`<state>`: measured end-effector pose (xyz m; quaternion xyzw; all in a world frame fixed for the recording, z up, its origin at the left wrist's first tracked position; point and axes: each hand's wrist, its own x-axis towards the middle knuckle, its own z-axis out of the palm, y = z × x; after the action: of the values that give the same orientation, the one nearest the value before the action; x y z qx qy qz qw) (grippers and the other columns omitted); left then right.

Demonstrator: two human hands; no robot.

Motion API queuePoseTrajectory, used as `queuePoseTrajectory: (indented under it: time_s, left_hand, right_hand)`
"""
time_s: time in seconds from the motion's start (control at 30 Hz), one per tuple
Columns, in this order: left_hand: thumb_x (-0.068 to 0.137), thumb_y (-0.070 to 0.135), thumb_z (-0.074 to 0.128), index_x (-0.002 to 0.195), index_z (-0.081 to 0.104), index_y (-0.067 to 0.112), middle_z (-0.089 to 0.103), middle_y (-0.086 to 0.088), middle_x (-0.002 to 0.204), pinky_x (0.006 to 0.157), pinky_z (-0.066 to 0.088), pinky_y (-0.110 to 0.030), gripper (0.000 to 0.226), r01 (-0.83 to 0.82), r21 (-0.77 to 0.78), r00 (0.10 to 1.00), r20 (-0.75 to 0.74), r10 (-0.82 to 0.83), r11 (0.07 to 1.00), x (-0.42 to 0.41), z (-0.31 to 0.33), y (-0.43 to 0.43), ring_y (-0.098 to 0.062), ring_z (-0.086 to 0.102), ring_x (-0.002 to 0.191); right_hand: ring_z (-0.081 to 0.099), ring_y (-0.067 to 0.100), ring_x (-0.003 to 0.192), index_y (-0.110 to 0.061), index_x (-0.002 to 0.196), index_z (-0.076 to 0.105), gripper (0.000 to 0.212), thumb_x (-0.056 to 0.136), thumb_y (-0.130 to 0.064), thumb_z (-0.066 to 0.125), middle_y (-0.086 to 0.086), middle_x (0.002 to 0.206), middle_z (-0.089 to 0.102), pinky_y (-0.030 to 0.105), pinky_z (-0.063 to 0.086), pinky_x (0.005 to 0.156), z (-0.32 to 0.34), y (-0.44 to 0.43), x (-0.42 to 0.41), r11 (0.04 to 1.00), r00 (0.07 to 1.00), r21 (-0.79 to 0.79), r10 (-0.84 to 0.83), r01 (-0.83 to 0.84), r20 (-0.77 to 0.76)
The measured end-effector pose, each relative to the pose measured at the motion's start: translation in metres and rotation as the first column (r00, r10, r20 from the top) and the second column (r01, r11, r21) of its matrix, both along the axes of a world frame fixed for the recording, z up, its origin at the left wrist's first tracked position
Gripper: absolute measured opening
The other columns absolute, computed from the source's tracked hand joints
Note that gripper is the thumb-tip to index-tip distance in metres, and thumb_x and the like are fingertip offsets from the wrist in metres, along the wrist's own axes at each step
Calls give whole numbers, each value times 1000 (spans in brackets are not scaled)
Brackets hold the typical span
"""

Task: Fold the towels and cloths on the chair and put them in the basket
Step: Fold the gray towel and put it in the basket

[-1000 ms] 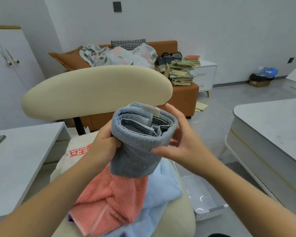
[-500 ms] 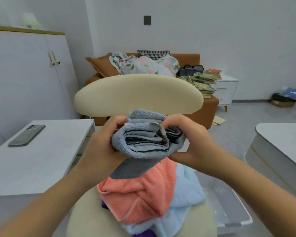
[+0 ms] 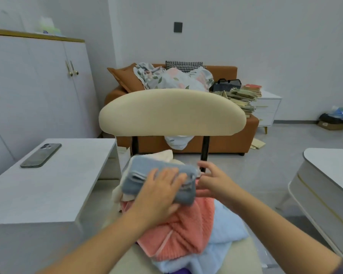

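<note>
A folded grey-blue towel (image 3: 147, 171) lies on top of the cloth pile on the cream chair (image 3: 172, 113). My left hand (image 3: 160, 192) presses flat on the towel's top, fingers spread. My right hand (image 3: 212, 180) pinches the towel's right end. Under it lie a cream cloth (image 3: 162, 155), a coral-pink towel (image 3: 182, 232) and a light blue towel (image 3: 224, 226). A scrap of purple cloth (image 3: 181, 271) shows at the bottom edge. Only a corner of the white basket (image 3: 265, 258) shows to the right of the chair seat, behind my right forearm.
A white side table (image 3: 53, 186) with a phone (image 3: 41, 155) stands to the left. Another white table (image 3: 329, 175) is on the right. Behind the chair is an orange sofa (image 3: 226, 143) with bedding and stacked books. A white cabinet (image 3: 34, 86) lines the left wall.
The rolled grey-blue towel, held up in both hands before, now lies flattened on the pile. My left hand moved on top of it. The view shifted left and down.
</note>
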<state>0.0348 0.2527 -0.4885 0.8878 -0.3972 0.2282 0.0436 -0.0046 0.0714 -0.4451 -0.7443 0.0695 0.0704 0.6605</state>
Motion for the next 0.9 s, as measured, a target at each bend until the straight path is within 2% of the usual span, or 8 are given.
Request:
queuePoseTrajectory:
  time_s: [0.1, 0.23, 0.33, 0.47, 0.6, 0.73, 0.8, 0.9]
  left_hand:
    - [74, 67, 45, 133, 39, 25, 51, 2, 136, 108, 34, -50, 72, 38, 99, 991, -131, -25, 994, 3, -27, 12, -18, 49, 126]
    - [80, 48, 45, 141, 31, 24, 44, 3, 144, 112, 28, -47, 67, 58, 20, 993, -108, -56, 998, 19, -20, 42, -15, 39, 134]
    - [73, 37, 42, 137, 38, 20, 50, -1, 139, 104, 41, -47, 67, 52, 75, 995, -89, -46, 996, 29, -14, 49, -19, 49, 127]
    - [71, 22, 39, 109, 64, 12, 69, -5, 108, 75, 57, -32, 47, 95, -28, 995, 4, -95, 995, 42, -6, 43, -21, 68, 94]
    - [89, 15, 44, 105, 59, 20, 63, 3, 89, 61, 48, -31, 22, -47, -294, 982, -186, -9, 955, 58, 22, 32, -19, 60, 74]
    - [93, 13, 42, 106, 57, 20, 60, 3, 85, 60, 41, -33, 21, -112, -314, 976, -212, 46, 943, 87, 50, 20, -20, 55, 73]
    - [94, 14, 41, 107, 57, 21, 61, 0, 88, 63, 41, -34, 21, -147, -255, 966, -243, 83, 956, 101, 58, 16, -24, 55, 77]
    - [96, 19, 44, 110, 57, 19, 64, -5, 99, 68, 43, -35, 20, -159, -186, 958, -265, 107, 970, 119, 62, 13, -28, 57, 87]
  right_hand:
    - [65, 20, 92, -21, 129, 43, 49, 86, 0, 56, 10, 110, 63, 37, 56, 85, -22, -2, -5, 996, 994, -84, -15, 7, -104]
    - [63, 16, 88, -20, 124, 47, 41, 88, -8, 60, 7, 103, 67, 28, 53, 79, -30, 2, -6, 992, 998, -123, 5, -13, -61]
    - [63, 18, 93, -20, 119, 53, 37, 85, -14, 65, 12, 105, 65, 24, 50, 76, -32, 8, -3, 964, 999, -263, -40, 45, 25]
    - [62, 14, 84, -18, 117, 55, 42, 79, -16, 72, 6, 105, 62, 41, 54, 85, -40, 14, 2, 956, 995, -286, -40, 66, 96]
    - [62, 6, 74, -21, 108, 55, 34, 79, -17, 73, -2, 85, 63, 23, 54, 72, -45, 14, 8, 969, 995, -241, -37, 57, 90]
    - [64, 16, 92, -15, 108, 60, 41, 77, -39, 72, 1, 95, 65, 40, 52, 88, -46, 14, 24, 925, 997, -370, -75, 82, 34]
    - [57, 14, 99, -18, 117, 53, 47, 79, -42, 68, -5, 105, 58, 35, 49, 87, -40, 15, 26, 805, 985, -573, -75, 153, 157]
    - [48, 13, 112, -24, 126, 48, 48, 86, -49, 56, -8, 120, 52, 33, 38, 94, -26, 27, 23, 415, 879, -866, 256, 277, 404]
